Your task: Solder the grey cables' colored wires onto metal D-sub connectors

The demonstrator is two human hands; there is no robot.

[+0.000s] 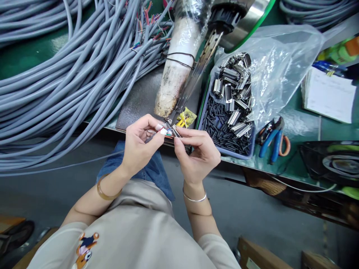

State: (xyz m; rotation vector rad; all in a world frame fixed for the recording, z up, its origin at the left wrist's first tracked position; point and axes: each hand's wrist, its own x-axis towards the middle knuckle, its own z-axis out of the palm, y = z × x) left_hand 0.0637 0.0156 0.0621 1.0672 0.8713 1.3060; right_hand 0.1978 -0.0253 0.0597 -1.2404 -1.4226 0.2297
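Note:
My left hand (141,144) is closed, thumb against fingertips, on the stripped end of a grey cable (110,157). Thin coloured wires (168,136) reach from it toward a metal multi-pin connector (174,130). My right hand (198,153) pinches that connector between thumb and fingers at its right end. Right above the connector is the lower end of a soldering iron (206,52) with a perforated metal barrel; whether its tip touches the pins I cannot tell. A white plastic-wrapped tube (179,63) slants down beside the iron. My fingers partly hide the wire ends.
Many grey cables (70,82) cover the left of the green bench. At right, a blue tray (242,155) holds black sleeves and several connectors (228,93) in a plastic bag (277,63). Blue-handled cutters (270,142), a paper pad (328,93) and a black fan (333,162) lie beyond.

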